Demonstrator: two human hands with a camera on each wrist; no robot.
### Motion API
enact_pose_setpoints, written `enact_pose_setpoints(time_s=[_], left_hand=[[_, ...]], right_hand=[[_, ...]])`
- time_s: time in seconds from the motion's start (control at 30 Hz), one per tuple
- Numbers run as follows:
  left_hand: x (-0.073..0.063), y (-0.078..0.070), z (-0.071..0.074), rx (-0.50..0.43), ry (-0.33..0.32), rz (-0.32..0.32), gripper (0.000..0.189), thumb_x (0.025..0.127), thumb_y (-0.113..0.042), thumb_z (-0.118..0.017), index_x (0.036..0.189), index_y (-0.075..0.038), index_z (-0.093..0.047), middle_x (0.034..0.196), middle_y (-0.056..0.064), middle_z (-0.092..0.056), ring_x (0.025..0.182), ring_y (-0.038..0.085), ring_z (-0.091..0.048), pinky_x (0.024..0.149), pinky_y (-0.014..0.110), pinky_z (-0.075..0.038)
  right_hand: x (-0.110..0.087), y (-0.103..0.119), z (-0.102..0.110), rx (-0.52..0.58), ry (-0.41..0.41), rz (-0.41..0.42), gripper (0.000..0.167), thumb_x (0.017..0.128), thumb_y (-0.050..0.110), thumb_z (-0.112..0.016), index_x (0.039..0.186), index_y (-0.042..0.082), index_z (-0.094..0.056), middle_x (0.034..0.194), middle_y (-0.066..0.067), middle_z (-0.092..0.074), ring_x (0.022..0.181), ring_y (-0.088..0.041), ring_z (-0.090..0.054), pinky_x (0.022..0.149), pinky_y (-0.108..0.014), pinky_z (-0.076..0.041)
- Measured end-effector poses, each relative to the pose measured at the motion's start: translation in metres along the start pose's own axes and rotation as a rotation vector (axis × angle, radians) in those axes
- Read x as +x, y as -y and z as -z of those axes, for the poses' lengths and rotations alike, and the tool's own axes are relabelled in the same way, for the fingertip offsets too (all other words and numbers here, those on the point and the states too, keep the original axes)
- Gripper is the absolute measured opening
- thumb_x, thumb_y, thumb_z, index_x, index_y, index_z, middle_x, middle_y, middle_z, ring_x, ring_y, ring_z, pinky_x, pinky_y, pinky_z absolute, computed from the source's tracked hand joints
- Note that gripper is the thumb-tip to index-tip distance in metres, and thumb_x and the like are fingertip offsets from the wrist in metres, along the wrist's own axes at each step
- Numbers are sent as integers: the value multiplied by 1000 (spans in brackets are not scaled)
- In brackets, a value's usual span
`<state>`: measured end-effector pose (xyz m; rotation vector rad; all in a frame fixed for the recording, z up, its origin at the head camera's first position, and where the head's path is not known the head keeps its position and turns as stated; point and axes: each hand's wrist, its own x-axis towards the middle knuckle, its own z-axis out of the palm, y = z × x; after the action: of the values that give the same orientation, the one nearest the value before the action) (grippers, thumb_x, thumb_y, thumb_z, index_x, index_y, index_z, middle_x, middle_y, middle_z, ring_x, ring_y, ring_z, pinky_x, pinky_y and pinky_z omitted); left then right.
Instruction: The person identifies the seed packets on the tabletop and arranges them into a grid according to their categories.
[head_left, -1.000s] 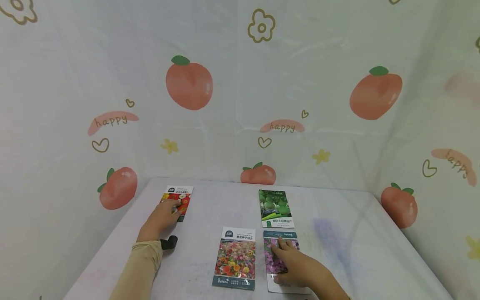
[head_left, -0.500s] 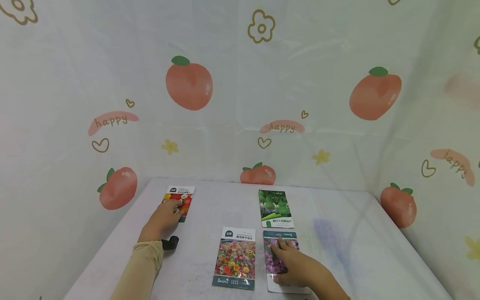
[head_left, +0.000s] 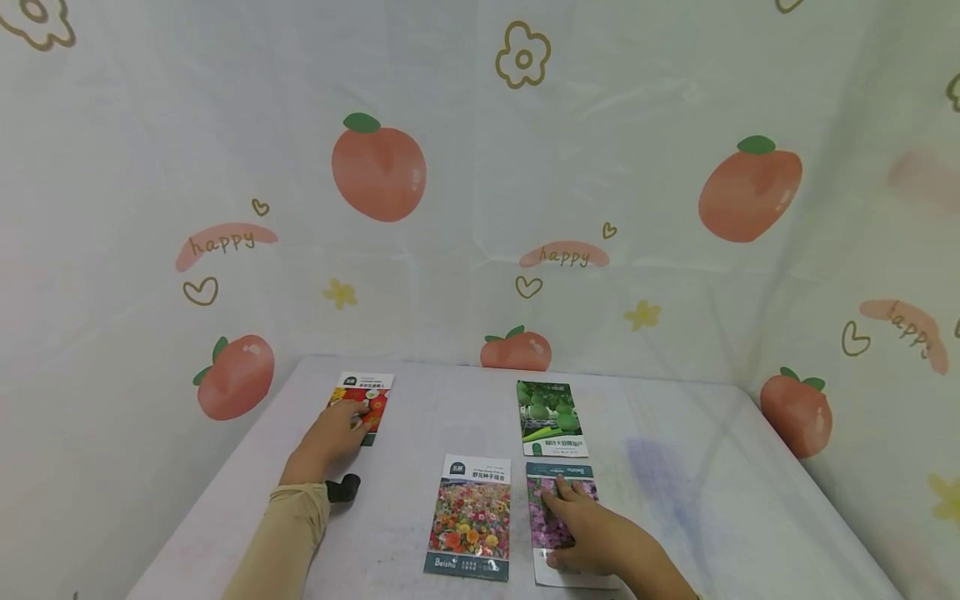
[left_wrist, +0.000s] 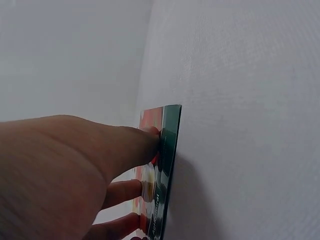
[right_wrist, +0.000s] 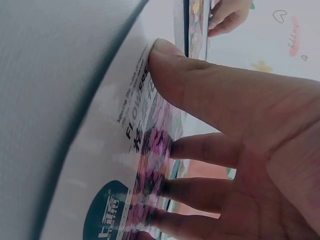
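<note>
My left hand [head_left: 330, 437] rests its fingertips on a seed packet with red and orange flowers [head_left: 369, 382] at the far left of the table. In the left wrist view the thumb and fingers press the face of this packet [left_wrist: 170, 135], whose green edge stands a little off the surface with a shadow beneath. At the front right, my right hand [head_left: 600, 533] lies with spread fingers on a seed packet with pink-purple flowers [head_left: 542, 521]. The right wrist view has the thumb [right_wrist: 172, 70] and fingertips touching its printed face; part of the packet is hidden under the hand.
Left of the right hand lies a mixed-wildflower seed packet [head_left: 471, 517]. Behind the pink-flower packet is a green gourd seed packet [head_left: 551, 417]. The white table [head_left: 420, 408] meets a fruit-patterned curtain [head_left: 450, 283] at the back and sides.
My left hand has slid slightly to the right, and the red-flower packet has shifted with it. The right hand and the other packets stay where they were.
</note>
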<state>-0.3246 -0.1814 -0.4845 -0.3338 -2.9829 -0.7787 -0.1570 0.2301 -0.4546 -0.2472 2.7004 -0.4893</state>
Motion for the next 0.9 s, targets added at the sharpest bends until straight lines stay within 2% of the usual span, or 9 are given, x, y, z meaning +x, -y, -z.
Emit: enact_pose_setpoints(time_s=[0.2,0.67,0.9], left_hand=[[0,-6,-1,1,17,10,40,102,-14,-67,136,6,-64,143,29,-62,138,49,-54,118,66,-42],[4,-8,-7,29,20,-39,39,101,-13,-67,135,7,-65,143,29,-62,139,48,-54,118,64,-42],[4,-12,-9,34,37,-38,40,102,-14,-67,137,6,-65,146,30,-60,141,49,-52,120,64,-40]], right_hand=[[1,-1,-1,4,3,0,89,83,38,-90,159,13,-50,171,-22,-34,159,-50,-26,121,-71,-34],[3,-1,-1,2,8,-12,88,83,38,-90,158,13,-52,171,-22,-33,159,-51,-26,121,-72,-33],[3,0,-1,1,8,-14,89,82,38,-91,158,12,-52,171,-22,-34,160,-50,-25,122,-71,-32]])
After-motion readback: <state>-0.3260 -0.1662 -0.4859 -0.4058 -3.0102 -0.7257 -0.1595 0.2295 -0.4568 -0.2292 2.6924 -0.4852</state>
